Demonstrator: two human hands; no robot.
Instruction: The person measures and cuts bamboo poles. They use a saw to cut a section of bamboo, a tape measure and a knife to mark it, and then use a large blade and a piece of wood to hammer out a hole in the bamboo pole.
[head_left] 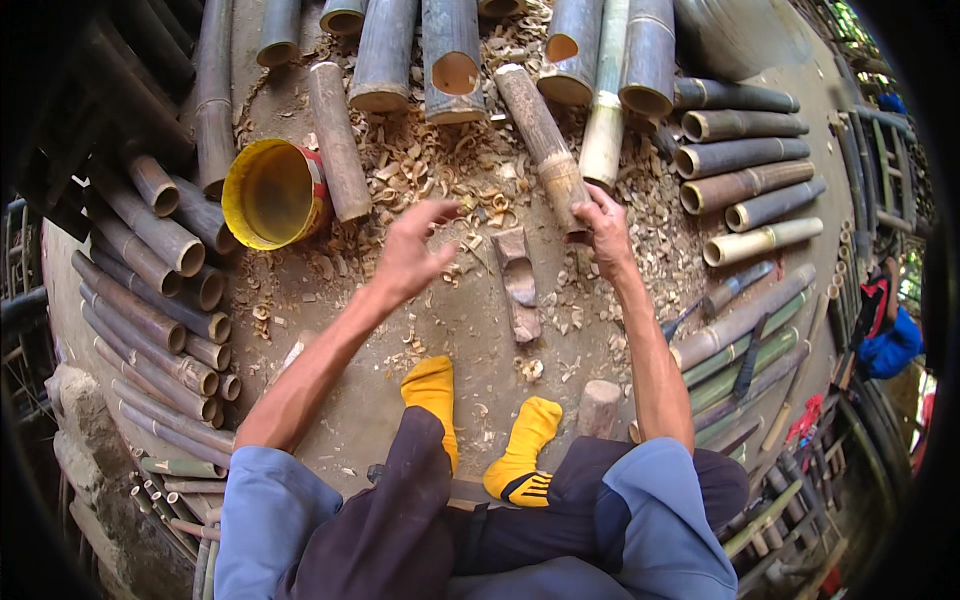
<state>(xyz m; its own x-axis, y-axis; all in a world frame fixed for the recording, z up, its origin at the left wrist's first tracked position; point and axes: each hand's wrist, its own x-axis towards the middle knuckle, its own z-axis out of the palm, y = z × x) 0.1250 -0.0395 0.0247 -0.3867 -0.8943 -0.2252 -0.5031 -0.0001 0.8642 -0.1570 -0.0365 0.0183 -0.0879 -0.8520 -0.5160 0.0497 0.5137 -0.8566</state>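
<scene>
My right hand (607, 228) is closed around the near end of a brown bamboo tube (535, 125). The tube slants away to the far left, its pale far end over the shavings. My left hand (413, 247) hovers above the ground with fingers apart and nothing in it. Between the hands lies a notched brown block (517, 285) with a hollow worn into its upper part. Beyond my left hand rests another brown bamboo length (338, 140), beside a yellow bucket (232, 192) whose inside looks dark at the bottom.
Pale curled shavings (425, 165) cover the ground ahead. Thick bamboo tubes (385, 50) lie at the far side, some with cut openings. More bamboo is stacked left (150, 320) and right (750, 160). A short log (599, 408) is near my yellow-socked foot (525, 450). A dark-handled blade (748, 355) lies right.
</scene>
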